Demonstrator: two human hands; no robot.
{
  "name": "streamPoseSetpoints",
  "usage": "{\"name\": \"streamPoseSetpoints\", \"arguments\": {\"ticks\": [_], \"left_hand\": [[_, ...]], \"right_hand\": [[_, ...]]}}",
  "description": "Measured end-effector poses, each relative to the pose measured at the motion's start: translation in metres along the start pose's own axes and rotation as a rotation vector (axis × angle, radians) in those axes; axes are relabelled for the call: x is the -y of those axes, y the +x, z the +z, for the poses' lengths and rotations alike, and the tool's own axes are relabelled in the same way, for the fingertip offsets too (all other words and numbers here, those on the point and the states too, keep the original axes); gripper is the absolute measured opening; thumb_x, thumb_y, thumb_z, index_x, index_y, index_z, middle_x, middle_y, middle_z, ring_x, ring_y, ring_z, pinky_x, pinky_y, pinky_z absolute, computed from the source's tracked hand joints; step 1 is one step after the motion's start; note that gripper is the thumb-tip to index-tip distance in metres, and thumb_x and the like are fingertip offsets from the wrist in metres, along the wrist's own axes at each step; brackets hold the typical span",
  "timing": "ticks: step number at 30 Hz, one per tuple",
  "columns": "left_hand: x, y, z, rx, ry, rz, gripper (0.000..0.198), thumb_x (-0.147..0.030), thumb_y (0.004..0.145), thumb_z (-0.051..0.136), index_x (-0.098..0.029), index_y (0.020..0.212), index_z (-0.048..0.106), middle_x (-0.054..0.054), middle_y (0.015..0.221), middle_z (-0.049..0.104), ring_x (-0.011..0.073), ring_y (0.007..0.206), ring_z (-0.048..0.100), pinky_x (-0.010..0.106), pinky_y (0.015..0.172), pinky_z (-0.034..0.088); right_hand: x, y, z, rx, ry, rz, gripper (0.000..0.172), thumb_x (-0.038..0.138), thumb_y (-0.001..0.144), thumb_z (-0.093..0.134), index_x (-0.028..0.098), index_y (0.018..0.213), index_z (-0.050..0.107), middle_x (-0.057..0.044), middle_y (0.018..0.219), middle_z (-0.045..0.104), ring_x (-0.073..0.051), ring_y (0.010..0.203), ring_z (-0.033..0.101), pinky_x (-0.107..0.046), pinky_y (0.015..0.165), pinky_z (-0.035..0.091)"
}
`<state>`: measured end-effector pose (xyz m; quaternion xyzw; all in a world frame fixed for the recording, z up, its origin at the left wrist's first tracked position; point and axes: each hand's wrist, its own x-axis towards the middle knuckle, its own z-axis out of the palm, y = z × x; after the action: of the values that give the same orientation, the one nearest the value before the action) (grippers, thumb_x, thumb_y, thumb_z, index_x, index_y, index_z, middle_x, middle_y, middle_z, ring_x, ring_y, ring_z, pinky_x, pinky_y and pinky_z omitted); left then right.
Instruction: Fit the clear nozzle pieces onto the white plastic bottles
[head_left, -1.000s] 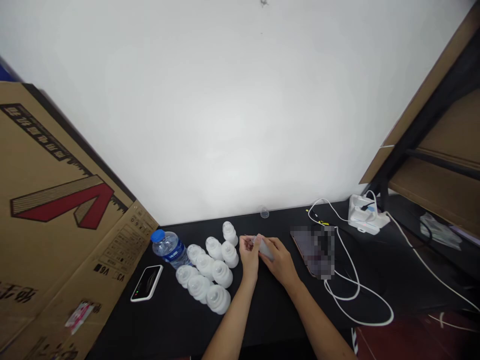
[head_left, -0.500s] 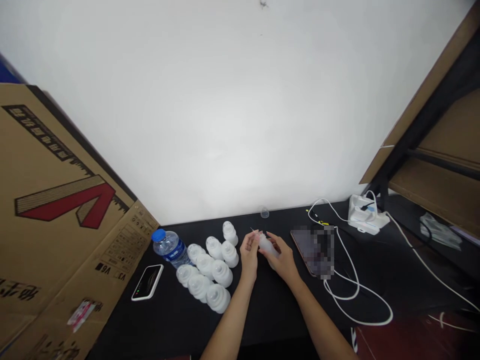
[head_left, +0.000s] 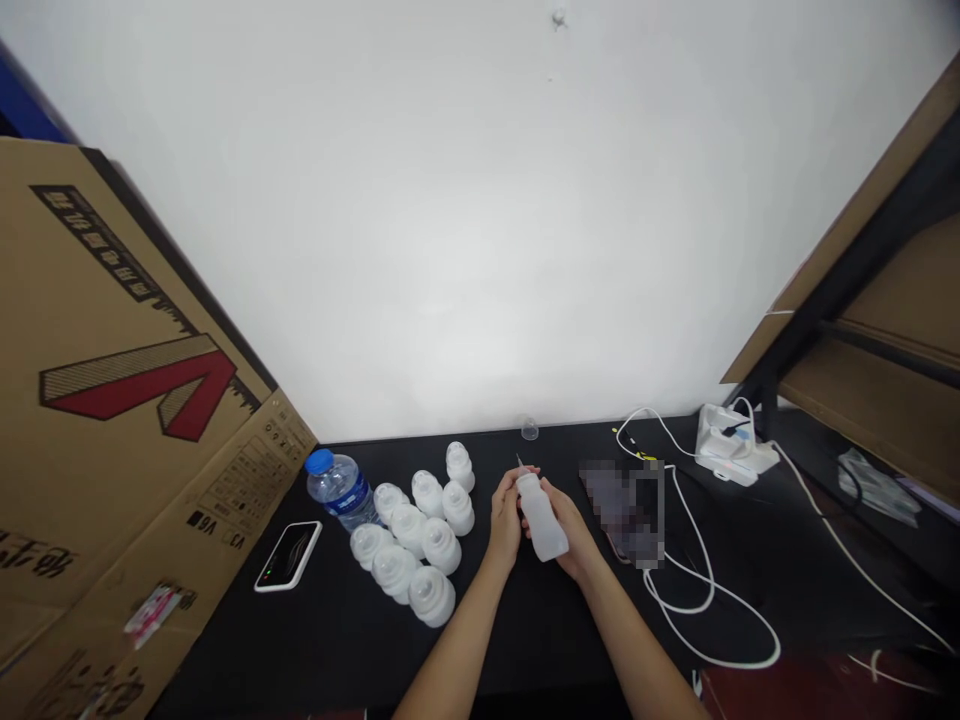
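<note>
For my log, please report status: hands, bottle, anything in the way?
Left hand and right hand holding white plastic bottle, thin tip up. Other white bottles left; blurred device right.

White bottles (head_left: 440, 546) blocking the left hand (head_left: 504, 520)

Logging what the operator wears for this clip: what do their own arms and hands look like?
The left hand and right hand are bare, with no gloves. The left forearm and right forearm show no sleeves, watch, band or cable down to the lower frame edge. Any rings or nail details are too small to tell.
</note>
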<state>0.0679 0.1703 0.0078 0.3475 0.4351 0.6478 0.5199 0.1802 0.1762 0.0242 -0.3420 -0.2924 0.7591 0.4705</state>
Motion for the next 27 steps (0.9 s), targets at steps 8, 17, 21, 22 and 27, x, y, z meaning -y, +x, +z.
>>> {"name": "streamPoseSetpoints", "arguments": {"ticks": [8, 17, 21, 22, 27], "left_hand": [[0.007, 0.003, -0.006, -0.089, 0.051, 0.123, 0.059, -0.065, 0.103, 0.051, -0.020, 0.135, 0.071, 0.014, 0.132, 0.076, 0.0262, 0.110, 0.075, 0.036, 0.088, 0.060], [-0.003, -0.011, 0.000, 0.036, 0.449, 0.197, 0.044, -0.059, 0.095, 0.072, -0.020, 0.114, 0.071, 0.010, 0.104, 0.080, 0.0261, 0.094, 0.076, 0.036, 0.085, 0.058], [-0.004, -0.011, 0.000, 0.032, 0.532, 0.273, 0.044, -0.050, 0.094, 0.075, -0.022, 0.127, 0.073, 0.012, 0.119, 0.079, 0.0287, 0.108, 0.075, 0.042, 0.098, 0.058], [-0.005, -0.012, 0.000, 0.025, 0.561, 0.303, 0.042, -0.048, 0.093, 0.076, -0.022, 0.127, 0.074, 0.012, 0.121, 0.079, 0.0292, 0.111, 0.075, 0.043, 0.100, 0.057], [-0.012, -0.014, 0.001, -0.103, 0.583, 0.350, 0.034, -0.045, 0.093, 0.076, -0.023, 0.119, 0.077, 0.012, 0.118, 0.079, 0.0314, 0.111, 0.074, 0.045, 0.101, 0.055]], "right_hand": [[-0.004, 0.004, -0.004, -0.032, -0.047, -0.186, 0.054, 0.065, 0.087, 0.082, 0.025, 0.122, 0.075, -0.007, 0.103, 0.084, -0.027, 0.080, 0.079, -0.036, 0.065, 0.064], [-0.004, 0.011, -0.017, -0.099, -0.034, -0.383, 0.047, 0.055, 0.086, 0.088, 0.030, 0.119, 0.067, -0.008, 0.126, 0.079, -0.029, 0.107, 0.075, -0.041, 0.084, 0.063], [-0.005, 0.017, -0.019, -0.198, -0.011, -0.420, 0.051, 0.050, 0.075, 0.097, 0.028, 0.109, 0.064, -0.005, 0.111, 0.080, -0.026, 0.098, 0.075, -0.038, 0.083, 0.061], [-0.005, 0.018, -0.020, -0.236, -0.020, -0.447, 0.055, 0.049, 0.072, 0.099, 0.028, 0.109, 0.064, -0.003, 0.106, 0.079, -0.024, 0.095, 0.074, -0.037, 0.083, 0.060], [-0.004, 0.017, -0.022, -0.285, -0.044, -0.513, 0.054, 0.053, 0.083, 0.089, 0.025, 0.125, 0.068, 0.000, 0.088, 0.076, -0.021, 0.088, 0.072, -0.034, 0.087, 0.056]]}}
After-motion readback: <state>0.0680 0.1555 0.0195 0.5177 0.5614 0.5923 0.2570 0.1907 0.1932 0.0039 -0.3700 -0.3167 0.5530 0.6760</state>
